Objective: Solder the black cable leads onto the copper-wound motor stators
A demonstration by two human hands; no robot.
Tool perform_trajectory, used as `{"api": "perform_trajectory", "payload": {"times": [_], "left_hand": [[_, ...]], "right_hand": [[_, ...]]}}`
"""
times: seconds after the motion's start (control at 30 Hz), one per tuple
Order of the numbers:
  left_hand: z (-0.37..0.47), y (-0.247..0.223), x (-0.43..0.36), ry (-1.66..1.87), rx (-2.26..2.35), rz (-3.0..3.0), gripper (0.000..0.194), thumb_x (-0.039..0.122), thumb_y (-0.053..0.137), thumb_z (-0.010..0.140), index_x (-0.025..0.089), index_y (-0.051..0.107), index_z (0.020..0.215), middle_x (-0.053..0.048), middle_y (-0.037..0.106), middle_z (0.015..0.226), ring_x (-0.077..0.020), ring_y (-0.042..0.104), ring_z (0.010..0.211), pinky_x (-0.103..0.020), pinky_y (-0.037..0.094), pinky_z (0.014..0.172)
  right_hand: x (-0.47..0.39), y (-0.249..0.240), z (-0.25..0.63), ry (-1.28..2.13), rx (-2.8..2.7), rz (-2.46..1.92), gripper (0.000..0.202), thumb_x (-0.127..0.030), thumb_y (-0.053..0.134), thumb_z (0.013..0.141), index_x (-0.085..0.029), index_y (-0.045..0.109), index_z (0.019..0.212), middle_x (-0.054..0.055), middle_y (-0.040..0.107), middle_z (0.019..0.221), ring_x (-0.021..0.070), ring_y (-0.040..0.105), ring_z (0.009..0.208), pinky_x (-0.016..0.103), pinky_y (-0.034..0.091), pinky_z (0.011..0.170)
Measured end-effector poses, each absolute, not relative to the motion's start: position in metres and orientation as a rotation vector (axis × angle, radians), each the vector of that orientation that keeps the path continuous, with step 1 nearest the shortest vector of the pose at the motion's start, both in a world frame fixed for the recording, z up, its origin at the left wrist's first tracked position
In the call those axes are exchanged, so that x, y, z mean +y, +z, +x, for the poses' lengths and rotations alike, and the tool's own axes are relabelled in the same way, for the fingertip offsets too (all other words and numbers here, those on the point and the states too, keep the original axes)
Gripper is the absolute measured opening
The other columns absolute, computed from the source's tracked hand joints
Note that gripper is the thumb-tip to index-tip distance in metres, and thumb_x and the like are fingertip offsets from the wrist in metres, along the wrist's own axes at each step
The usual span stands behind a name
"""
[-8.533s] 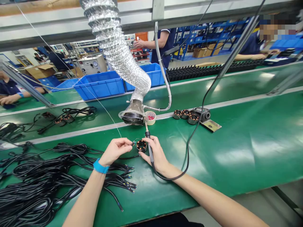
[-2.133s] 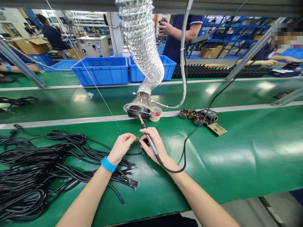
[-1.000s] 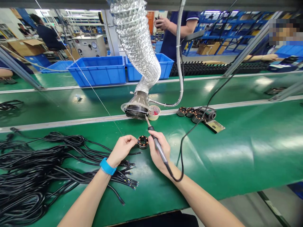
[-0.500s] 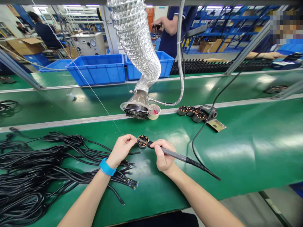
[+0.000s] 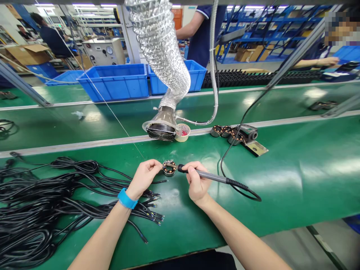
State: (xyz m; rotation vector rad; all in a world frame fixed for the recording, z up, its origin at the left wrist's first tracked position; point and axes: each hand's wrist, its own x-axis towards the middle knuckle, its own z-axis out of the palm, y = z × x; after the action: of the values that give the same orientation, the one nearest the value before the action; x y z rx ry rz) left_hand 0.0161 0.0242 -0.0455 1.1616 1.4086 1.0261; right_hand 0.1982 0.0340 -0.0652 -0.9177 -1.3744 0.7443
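A round motor stator with copper windings sits on the green work surface. At its left edge my left hand is pinched on something too small to make out. My right hand grips a grey soldering iron, whose tip reaches over the stator's upper part from the right. A thin line hangs down toward my left hand. Many black cables with bared coloured ends lie to the left, the nearest ends below my left hand.
A fume hose with a fan hood hangs above the stator. Beside it stands a tape roll. Several stators and an iron stand lie right. Blue bins and people are beyond.
The soldering iron has tilted flatter and moved slightly up and right with my right hand. Its cord has shifted left. My left hand has barely moved. The person behind has moved an arm.
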Motion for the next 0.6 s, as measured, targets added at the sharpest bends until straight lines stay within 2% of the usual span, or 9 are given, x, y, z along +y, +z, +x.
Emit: {"api": "perform_trajectory", "payload": {"times": [0.3, 0.4, 0.6], "left_hand": [[0.0161, -0.0488, 0.0253, 1.037, 1.389, 1.145, 0.025, 0.038, 0.063, 0.081, 0.013, 0.060, 0.074, 0.005, 0.041, 0.059, -0.0069, 0.025, 0.051, -0.022, 0.018, 0.046], [0.0161, -0.0491, 0.0252, 1.035, 1.390, 1.149, 0.026, 0.038, 0.063, 0.081, 0.013, 0.061, 0.075, 0.004, 0.041, 0.060, -0.0069, 0.026, 0.052, -0.022, 0.019, 0.046], [0.0155, -0.0489, 0.0250, 1.041, 1.366, 1.159, 0.027, 0.040, 0.064, 0.082, 0.014, 0.061, 0.077, 0.005, 0.042, 0.060, -0.0070, 0.025, 0.051, -0.022, 0.019, 0.047]], "right_hand": [[0.0333, -0.0667, 0.1977, 0.711, -1.412, -0.856, 0.027, -0.030, 0.048, 0.091, -0.019, 0.067, 0.075, 0.000, 0.057, 0.056, 0.0137, 0.055, 0.050, 0.026, 0.042, 0.046], [0.0330, -0.0659, 0.1974, 0.688, -1.433, -0.828, 0.024, -0.027, 0.048, 0.091, -0.019, 0.067, 0.078, 0.001, 0.060, 0.061, 0.0141, 0.058, 0.054, 0.026, 0.045, 0.050], [0.0334, -0.0579, 0.1947, 0.589, -1.562, -0.754, 0.018, -0.018, 0.049, 0.092, -0.020, 0.065, 0.100, 0.003, 0.066, 0.080, 0.0155, 0.063, 0.069, 0.030, 0.052, 0.063]]}}
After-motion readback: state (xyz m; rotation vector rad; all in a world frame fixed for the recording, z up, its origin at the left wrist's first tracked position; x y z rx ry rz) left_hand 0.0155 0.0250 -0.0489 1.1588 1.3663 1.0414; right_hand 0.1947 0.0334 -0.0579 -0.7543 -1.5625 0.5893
